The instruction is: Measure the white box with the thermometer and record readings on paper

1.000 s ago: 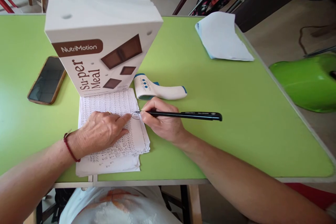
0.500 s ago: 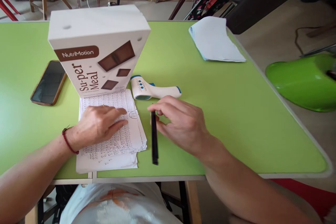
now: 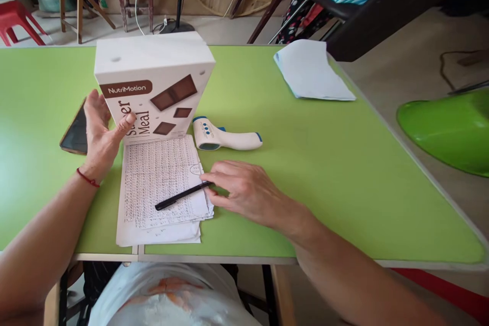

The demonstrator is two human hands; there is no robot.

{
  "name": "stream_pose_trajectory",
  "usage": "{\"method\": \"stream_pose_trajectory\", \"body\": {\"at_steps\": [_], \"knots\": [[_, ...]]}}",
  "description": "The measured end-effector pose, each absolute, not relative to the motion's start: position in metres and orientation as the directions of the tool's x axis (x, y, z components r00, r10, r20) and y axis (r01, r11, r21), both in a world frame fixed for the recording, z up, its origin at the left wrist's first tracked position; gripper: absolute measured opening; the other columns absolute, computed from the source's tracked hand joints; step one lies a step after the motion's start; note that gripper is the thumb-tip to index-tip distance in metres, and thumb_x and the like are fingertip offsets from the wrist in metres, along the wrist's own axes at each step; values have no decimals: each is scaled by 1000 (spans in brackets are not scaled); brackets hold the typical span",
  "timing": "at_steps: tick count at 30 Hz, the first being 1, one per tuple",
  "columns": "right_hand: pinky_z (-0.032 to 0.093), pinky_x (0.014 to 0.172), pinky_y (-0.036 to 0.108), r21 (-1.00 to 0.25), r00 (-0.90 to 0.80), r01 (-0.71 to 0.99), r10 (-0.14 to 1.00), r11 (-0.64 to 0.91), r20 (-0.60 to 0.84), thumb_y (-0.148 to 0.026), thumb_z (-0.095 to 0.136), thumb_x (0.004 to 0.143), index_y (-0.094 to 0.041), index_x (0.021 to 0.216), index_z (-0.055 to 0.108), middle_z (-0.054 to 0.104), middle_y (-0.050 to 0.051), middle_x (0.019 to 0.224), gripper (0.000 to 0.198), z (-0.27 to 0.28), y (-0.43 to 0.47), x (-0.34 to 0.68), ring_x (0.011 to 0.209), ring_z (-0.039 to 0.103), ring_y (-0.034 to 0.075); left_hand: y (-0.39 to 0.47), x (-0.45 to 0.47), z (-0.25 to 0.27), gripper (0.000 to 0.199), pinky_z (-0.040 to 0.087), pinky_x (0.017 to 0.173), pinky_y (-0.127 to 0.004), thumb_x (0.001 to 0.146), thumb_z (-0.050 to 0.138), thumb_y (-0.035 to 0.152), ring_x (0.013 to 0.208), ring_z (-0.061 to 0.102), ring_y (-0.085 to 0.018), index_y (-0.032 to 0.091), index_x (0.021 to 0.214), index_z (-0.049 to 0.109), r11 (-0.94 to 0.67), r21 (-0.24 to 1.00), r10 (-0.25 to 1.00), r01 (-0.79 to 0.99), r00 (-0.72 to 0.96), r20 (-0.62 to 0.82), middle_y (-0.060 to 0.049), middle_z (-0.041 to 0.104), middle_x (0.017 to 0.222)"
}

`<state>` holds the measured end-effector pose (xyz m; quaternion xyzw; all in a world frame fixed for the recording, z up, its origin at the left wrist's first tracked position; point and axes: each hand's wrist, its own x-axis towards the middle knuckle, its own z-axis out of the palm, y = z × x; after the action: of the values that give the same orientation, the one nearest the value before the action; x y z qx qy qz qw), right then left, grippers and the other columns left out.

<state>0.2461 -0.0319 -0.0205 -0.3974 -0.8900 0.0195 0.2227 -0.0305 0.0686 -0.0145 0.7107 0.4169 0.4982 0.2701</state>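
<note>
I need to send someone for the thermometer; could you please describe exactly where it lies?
On the green table stands a white NutriMotion box. Just right of its base, beyond the stack of written sheets, lies the thermometer. It alone is gun-shaped, white with blue trim and blue buttons.

**Brand name on the box, handwriting too fine to read**

The white box (image 3: 153, 86) stands upright on the green table, and across its front a brown band carries "NutriMotion" in white letters. Below that, brown lettering runs sideways up the face: "Meal" is clear, while the word beside it is partly covered by the left hand (image 3: 100, 132), so only bits of it show. The stack of papers (image 3: 162, 183) in front of the box is packed with rows of small handwriting, too fine to make out, with one entry circled near the right edge. The thermometer (image 3: 225, 137) shows blue dots, no legible text.
</note>
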Motion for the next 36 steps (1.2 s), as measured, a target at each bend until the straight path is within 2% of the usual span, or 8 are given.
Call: {"method": "stream_pose_trajectory", "body": {"at_steps": [3,6,13,18,21,23,27,36], "knots": [[49,62,32,-323,-366,756,777,569,512,-15,56,82,-20,102,69,64,5,80,25,-28,-17,252,70,59,18,75,-28,-19,79,49,101,-48,71,77,62,128,51,-32,24,129,38,-463,879,885,117,119,450,-12,51,135],[52,81,44,-276,-154,891,812,361,563,-16,59,76,-18,111,66,64,12,100,36,-37,-2,259,92,61,28,75,-25,-18,81,53,96,-46,63,86,54,115,60,-31,21,124,44,-388,915,918,109,138,373,-12,59,124],[43,95,58,-158,-267,923,881,350,390,-19,55,81,-14,127,54,64,18,115,47,-48,13,264,103,58,35,77,-29,-20,77,56,90,-46,60,90,43,106,64,-30,19,120,48,-333,931,940,147,124,317,-10,64,115],[54,77,51,-308,-187,888,881,340,434,-17,57,78,-9,120,59,62,20,105,43,-45,15,268,93,60,33,74,-30,-18,74,55,90,-47,58,90,48,104,63,-29,20,115,52,-385,898,921,214,17,390,-9,64,113],[56,69,45,-618,45,701,842,357,537,-27,67,74,-16,110,62,59,16,104,38,-26,4,265,87,61,28,63,-25,-10,70,55,90,-48,61,87,50,102,64,-29,19,113,51,-403,884,908,238,-18,418,-9,64,112],[56,63,41,-830,164,378,853,410,496,-36,68,77,-23,100,63,58,8,93,27,-7,-10,256,72,59,21,53,-21,-4,66,56,87,-48,68,83,52,100,65,-29,18,113,50,-369,913,928,175,17,372,-10,64,110],[52,48,33,-915,-47,-290,950,282,308,-52,67,77,-29,107,62,58,3,82,38,21,-41,230,60,56,16,36,-12,0,62,60,77,-44,75,76,55,95,67,-29,18,117,49,-240,967,951,89,220,215,-13,65,111],[45,48,31,-963,-277,-262,951,62,137,-52,67,77,-24,93,58,50,-1,65,33,17,-49,202,56,47,15,27,-8,-4,58,60,77,-46,78,72,54,99,66,-28,16,117,50,-240,946,938,216,303,169,-15,66,110]]}}
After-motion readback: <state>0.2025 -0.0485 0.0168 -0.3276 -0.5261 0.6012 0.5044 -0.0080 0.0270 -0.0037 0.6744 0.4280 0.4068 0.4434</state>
